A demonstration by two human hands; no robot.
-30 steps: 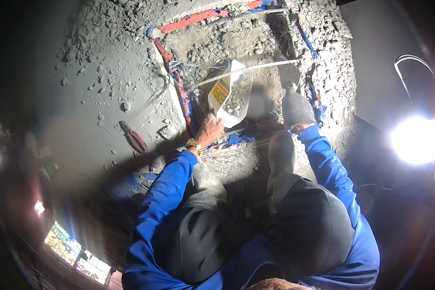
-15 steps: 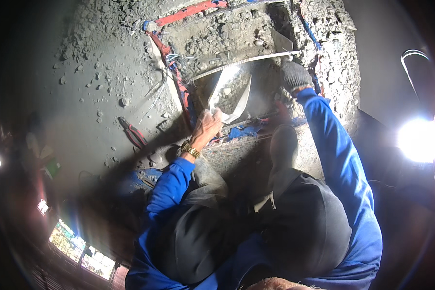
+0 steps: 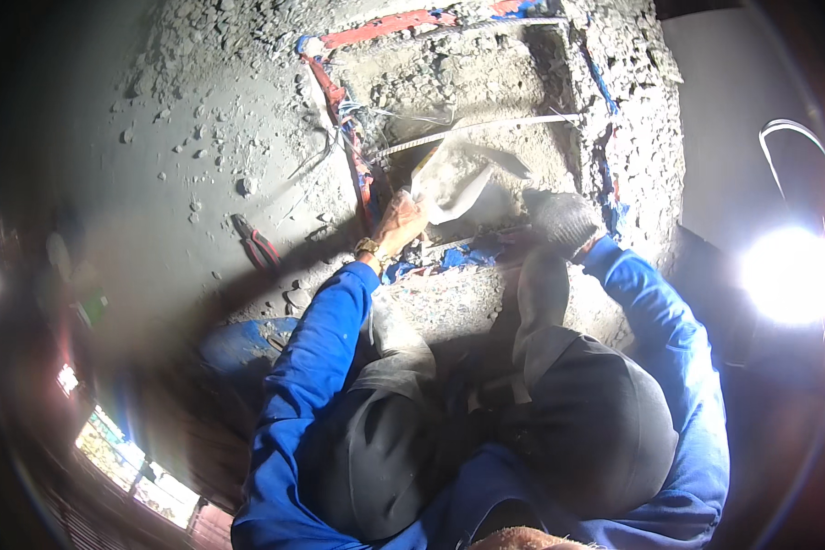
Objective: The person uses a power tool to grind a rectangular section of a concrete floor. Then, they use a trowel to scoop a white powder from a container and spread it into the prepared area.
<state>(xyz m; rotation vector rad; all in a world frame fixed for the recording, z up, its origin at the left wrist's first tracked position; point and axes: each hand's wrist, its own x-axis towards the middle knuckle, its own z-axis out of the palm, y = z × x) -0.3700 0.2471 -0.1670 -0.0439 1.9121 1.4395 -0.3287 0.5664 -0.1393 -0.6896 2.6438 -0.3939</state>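
Note:
My bare left hand (image 3: 401,223), with a watch at the wrist, is closed on the near edge of a white cut-open plastic scoop (image 3: 467,200). Dusty grit lies inside the scoop, which rests tilted in a rubble-lined recess. My right hand (image 3: 564,223), in a grey knit glove, is closed at the recess's near right side. A grey pointed trowel blade (image 3: 504,161) shows between it and the scoop, its handle hidden by the glove and blur. Beyond both hands, a ribbed steel bar (image 3: 486,126) crosses the recess.
Red-and-blue edging (image 3: 339,96) frames the recess, with loose wires (image 3: 353,115) sticking out at its left. Red-handled pliers (image 3: 255,242) lie on the grey surface among stones. A bright lamp (image 3: 793,275) shines at the right. My boots stand at the near edge.
My right hand has come down toward me from the steel bar's right end, and the trowel blade has swung to the scoop. My left hand still holds the scoop, slightly shifted right.

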